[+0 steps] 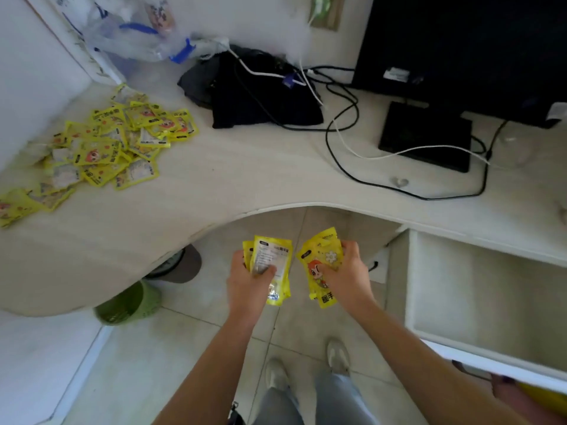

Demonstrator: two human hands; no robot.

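My left hand (249, 282) grips a small stack of yellow packets (272, 262), printed back side up, below the desk's curved front edge. Just to its right, my right hand (348, 274) grips another bunch of yellow packets (320, 265), with a red cartoon figure facing up. Both bunches hang over the tiled floor, apart from each other. A heap of several more yellow packets (122, 142) lies spread on the desk's left part, some face up, some face down.
The white desk (245, 167) carries a black cloth bundle (257, 96), black and white cables (346, 142), a black box (426, 136) and a dark monitor (460, 41). An open white drawer (491, 289) stands at the right. A green bin (129, 305) sits under the desk.
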